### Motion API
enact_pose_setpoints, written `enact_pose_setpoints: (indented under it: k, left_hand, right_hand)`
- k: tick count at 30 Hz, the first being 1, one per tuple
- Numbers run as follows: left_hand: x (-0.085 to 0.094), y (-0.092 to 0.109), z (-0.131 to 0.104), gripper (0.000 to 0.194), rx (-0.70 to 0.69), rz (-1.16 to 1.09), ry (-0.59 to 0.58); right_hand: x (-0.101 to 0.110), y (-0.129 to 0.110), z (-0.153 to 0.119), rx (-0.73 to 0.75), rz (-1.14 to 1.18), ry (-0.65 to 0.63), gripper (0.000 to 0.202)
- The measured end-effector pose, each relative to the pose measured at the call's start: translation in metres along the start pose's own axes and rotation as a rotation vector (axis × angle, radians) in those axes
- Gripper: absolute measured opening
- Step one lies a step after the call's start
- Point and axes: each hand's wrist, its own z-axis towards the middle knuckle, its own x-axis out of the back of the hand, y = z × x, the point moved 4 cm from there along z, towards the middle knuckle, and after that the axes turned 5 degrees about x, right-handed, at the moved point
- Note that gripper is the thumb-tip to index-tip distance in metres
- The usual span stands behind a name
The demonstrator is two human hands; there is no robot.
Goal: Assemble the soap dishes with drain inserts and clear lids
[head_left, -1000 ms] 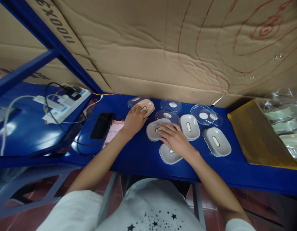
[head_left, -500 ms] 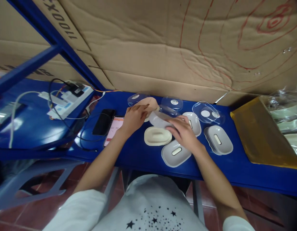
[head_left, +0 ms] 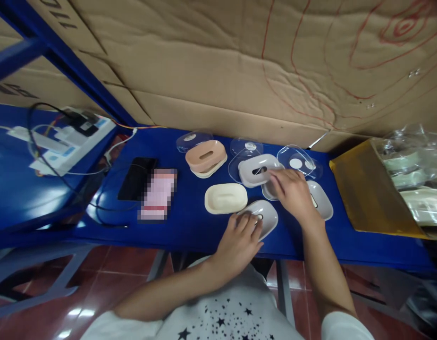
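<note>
My right hand [head_left: 297, 194] has its thumb and fingers closed on the right end of a grey oval soap dish [head_left: 247, 172] with a dark slot. That dish overlaps a second grey dish [head_left: 270, 191], partly hidden by it and my hand. My left hand [head_left: 241, 241] reaches over the left side of the near grey soap dish [head_left: 270, 218], its fingers curled over the rim toward the slot. A cream oval tray [head_left: 225, 198] lies just left of both hands. Behind it, a peach slotted dish [head_left: 214, 150] rests on a cream piece [head_left: 206, 174].
Clear lids [head_left: 194, 141] with round white stickers lie along the cardboard wall [head_left: 211, 85]. Another grey dish [head_left: 323, 203] sits beyond my right wrist. Phones [head_left: 135, 179], cables and a power strip [head_left: 63, 156] are at left. A box [head_left: 374, 193] of bagged dishes stands at right.
My left hand has left the peach dish and come down right to the near grey dish. My right hand has carried its grey dish to the right. The view has shifted slightly.
</note>
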Motion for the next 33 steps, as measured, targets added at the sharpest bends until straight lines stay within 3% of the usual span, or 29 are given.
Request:
enact_pose_setpoints:
  k: [4, 9, 15, 18, 24, 30, 33]
  left_hand:
    - [-0.007, -0.003, 0.005, 0.035, 0.001, 0.011, 0.012]
    - [0.010, -0.020, 0.000, 0.032, 0.005, -0.040, 0.119]
    - [0.044, -0.042, -0.002, 0.028, 0.065, -0.124, 0.299]
    - [0.050, -0.059, 0.003, 0.028, 0.109, -0.052, 0.369]
    - [0.036, -0.093, 0.018, 0.027, 0.180, -0.004, 0.440]
    - [0.019, -0.100, 0.018, 0.041, 0.230, 0.028, 0.396]
    - [0.015, -0.099, 0.018, 0.046, 0.232, 0.040, 0.372]
  right_hand:
    - [-0.002, -0.004, -0.030, -0.070, -0.095, 0.012, 0.050]
    - [-0.006, -0.001, -0.056, -0.204, -0.168, 0.155, 0.037]
    - [-0.027, -0.003, -0.052, -0.126, -0.169, -0.044, 0.045]
    - [-0.032, -0.005, -0.047, -0.122, -0.153, -0.061, 0.045]
    - [-0.028, 0.001, -0.045, -0.169, 0.013, 0.005, 0.049]
    - [-0.015, 0.031, -0.039, -0.485, 0.441, 0.341, 0.057]
    - [-0.009, 0.036, -0.026, -0.408, 0.286, 0.308, 0.052]
